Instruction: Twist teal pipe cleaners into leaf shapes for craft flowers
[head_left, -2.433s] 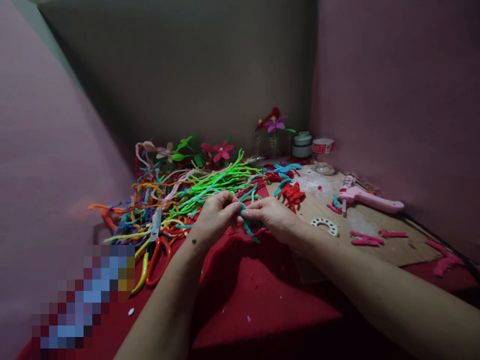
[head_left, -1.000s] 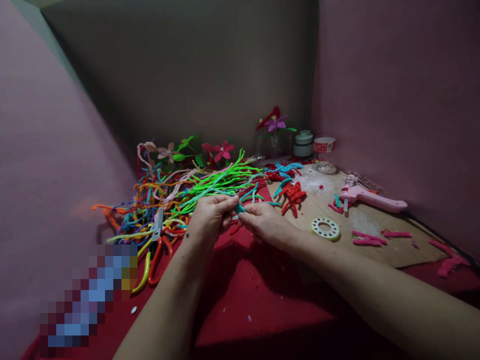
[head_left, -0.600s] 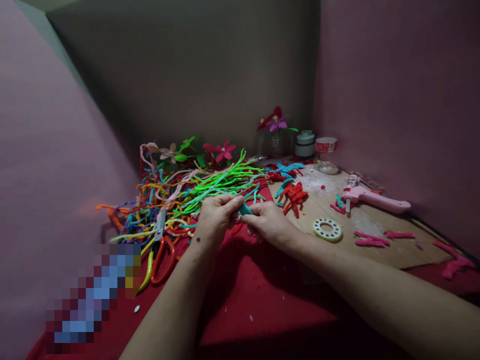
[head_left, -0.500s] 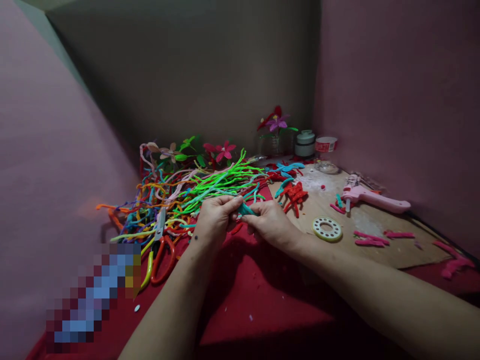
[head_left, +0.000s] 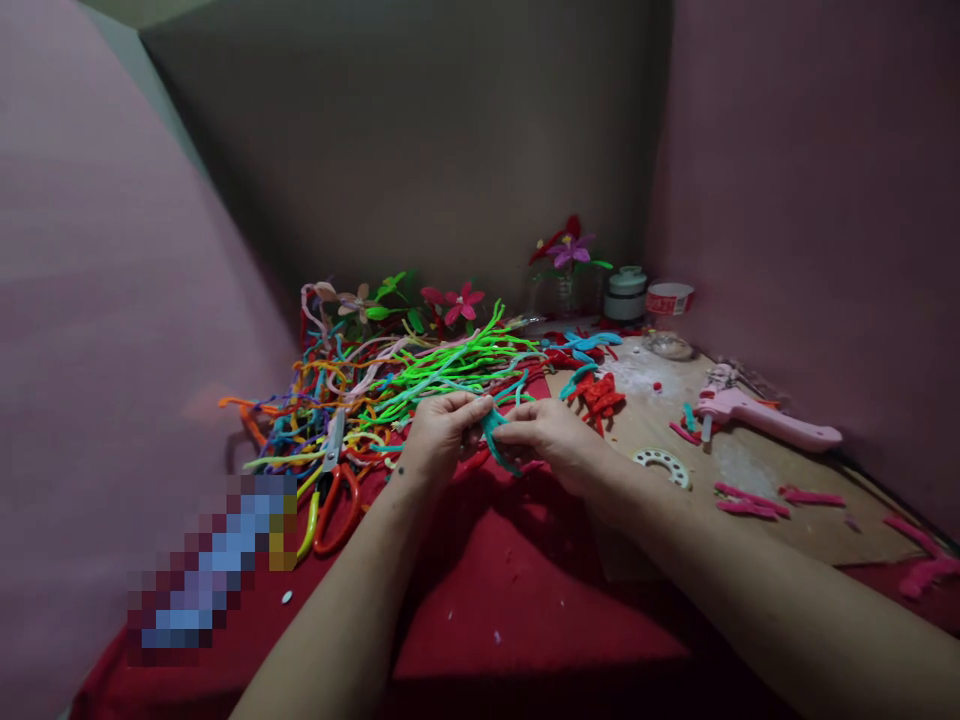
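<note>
A teal fuzzy stem piece [head_left: 495, 436] is pinched between both hands above the red cloth [head_left: 480, 590], with a loop of it hanging down. My left hand [head_left: 448, 432] grips its left side between thumb and forefinger. On its right side, the fingers of my right hand [head_left: 546, 438] are closed on it. Just behind the hands lies a bundle of bright green stems [head_left: 457, 362]. Close by on the right is a cluster of red stem pieces [head_left: 600, 396].
Red-handled scissors [head_left: 337, 500] and tangled coloured stems [head_left: 300, 395] lie left. On the cardboard [head_left: 690, 535] at right are a pink glue gun [head_left: 772, 418], a ring with holes [head_left: 664, 462] and pink pieces [head_left: 814, 497]. Fuzzy flowers [head_left: 461, 302] and a jar [head_left: 626, 294] stand behind.
The view has shifted, so the surroundings appear further right. A teal loop now hangs lower between the hands, and my right forearm covers part of the ring with holes.
</note>
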